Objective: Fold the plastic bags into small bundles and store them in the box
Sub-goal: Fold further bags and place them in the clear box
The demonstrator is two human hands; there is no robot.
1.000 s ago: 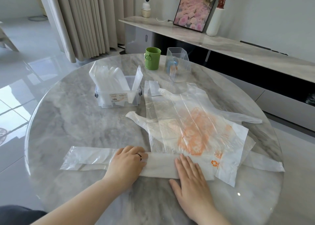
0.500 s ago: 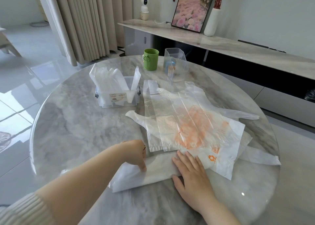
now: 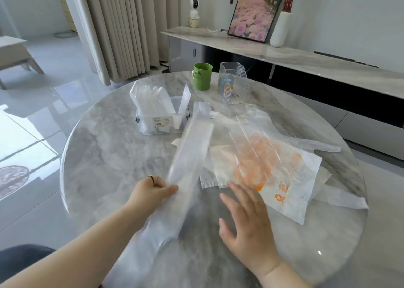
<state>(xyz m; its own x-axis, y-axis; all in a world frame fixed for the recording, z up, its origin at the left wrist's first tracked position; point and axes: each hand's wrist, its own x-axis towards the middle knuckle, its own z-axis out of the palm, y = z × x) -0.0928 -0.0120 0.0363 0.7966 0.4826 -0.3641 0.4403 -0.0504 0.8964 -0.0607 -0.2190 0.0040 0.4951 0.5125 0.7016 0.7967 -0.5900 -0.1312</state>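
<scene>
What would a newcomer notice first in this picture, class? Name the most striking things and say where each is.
The long folded bag strip, blurred, slants across the table, pinched by the left hand. The right hand spreads open beside it, before the orange-printed bag lying flat; the clear box of bundles stands behind.

Daylight filled the room, strongest at the left of the frame, where the floor [image 3: 15,139] burned white with glare. The polished counter [image 3: 105,156] carried soft reflections and a small bright speck near its lower right edge. Shadows were faint. The long bag [image 3: 190,154] in the middle was smeared by motion blur. The curtain [image 3: 122,30] and shelf [image 3: 284,55] leaned and bowed toward the frame's edges.
</scene>
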